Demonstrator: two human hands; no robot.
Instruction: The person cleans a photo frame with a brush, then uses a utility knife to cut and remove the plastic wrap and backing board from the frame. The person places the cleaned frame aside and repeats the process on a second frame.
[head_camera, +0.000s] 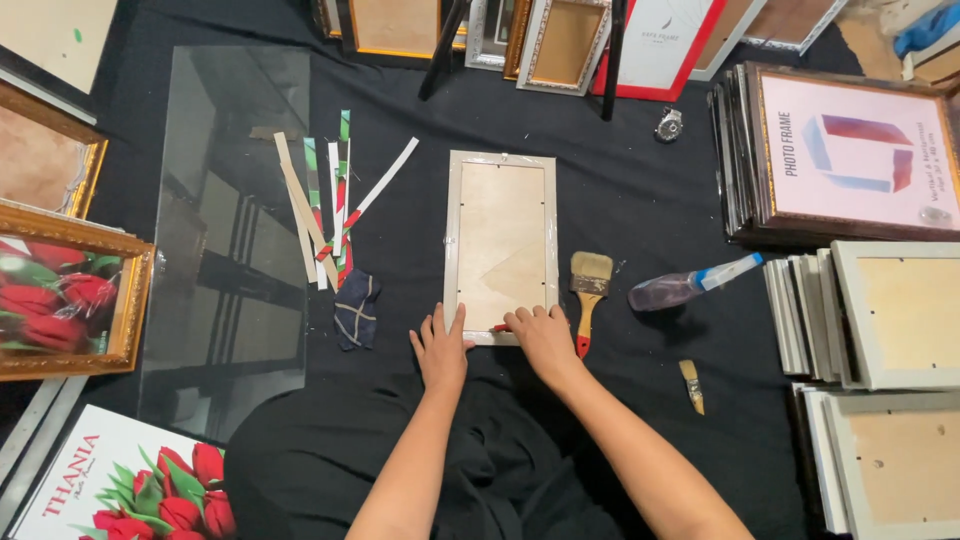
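Silver-edged frame (501, 245) lies face down on a black cloth (640, 210), its brown backing up, straight ahead of the person. Left hand (440, 350) rests flat on its near left corner, fingers spread. Right hand (541, 336) sits on the near right corner, fingers curled on a small red tool (499, 327). Just right lie a brush (589, 288) and a spray bottle (685, 287); left, a folded rag (356, 308), paper strips (330, 205) and a glass sheet (228, 240). Frame stacks (870, 315) stand further right.
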